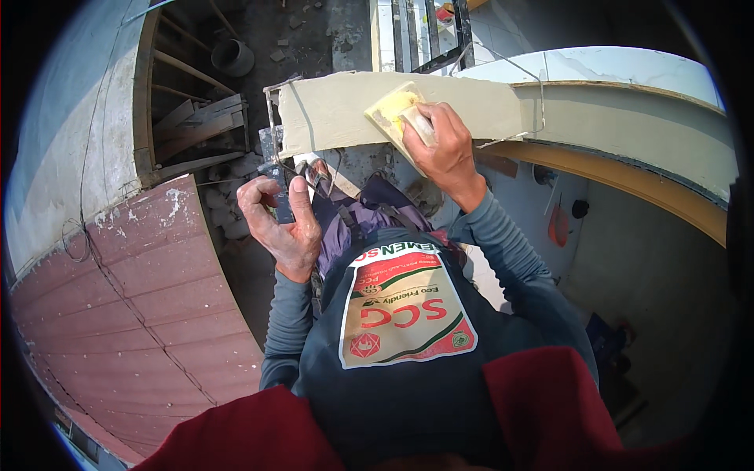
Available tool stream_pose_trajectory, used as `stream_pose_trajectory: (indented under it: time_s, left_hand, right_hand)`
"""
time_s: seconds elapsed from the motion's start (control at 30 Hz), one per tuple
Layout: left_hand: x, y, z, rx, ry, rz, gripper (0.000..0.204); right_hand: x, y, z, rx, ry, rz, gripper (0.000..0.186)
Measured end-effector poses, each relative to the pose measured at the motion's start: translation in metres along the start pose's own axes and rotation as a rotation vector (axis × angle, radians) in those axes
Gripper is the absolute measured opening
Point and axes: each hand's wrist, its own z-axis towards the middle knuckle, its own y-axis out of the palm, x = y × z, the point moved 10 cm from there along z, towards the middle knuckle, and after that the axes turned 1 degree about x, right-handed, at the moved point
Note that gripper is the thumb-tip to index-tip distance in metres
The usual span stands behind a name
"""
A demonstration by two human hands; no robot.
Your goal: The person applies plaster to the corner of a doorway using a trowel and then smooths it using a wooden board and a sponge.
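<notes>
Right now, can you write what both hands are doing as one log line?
right hand: grips pale float | float: over plastered beam | left hand: open, near beam's left end

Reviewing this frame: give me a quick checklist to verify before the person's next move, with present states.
1. Right hand gripping the float by its handle: ok.
2. Float flat against the plastered beam: cannot tell; its underside is hidden.
3. Float within the beam's edges: not ok; it extends past the near edge in this view.
4. Left hand free: cannot tell; a dark strip shows between thumb and fingers.
5. Right-side bent rod apart from float: ok.
</notes>
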Motion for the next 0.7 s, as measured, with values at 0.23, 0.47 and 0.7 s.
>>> stream_pose_trajectory:
  time_s: [0.23, 0.47, 0.7]
  left_hand:
    - [-0.018, -0.004, -0.004, -0.029, -0.092, 0.028, 0.026]
    - [-0.018, -0.012, 0.004, -0.015, -0.081, -0.025, 0.025]
    - [-0.028, -0.018, -0.006, 0.027, -0.163, -0.08, 0.025]
  right_hand:
    - [0.078, -0.028, 0.031, 0.184, 0.304, -0.12, 0.03]
    - [-0.048, 0.029, 0.008, -0.027, -0.053, 0.104, 0.028]
    - [0.081, -0.047, 0.013, 0.106, 0.243, -0.239, 0.028]
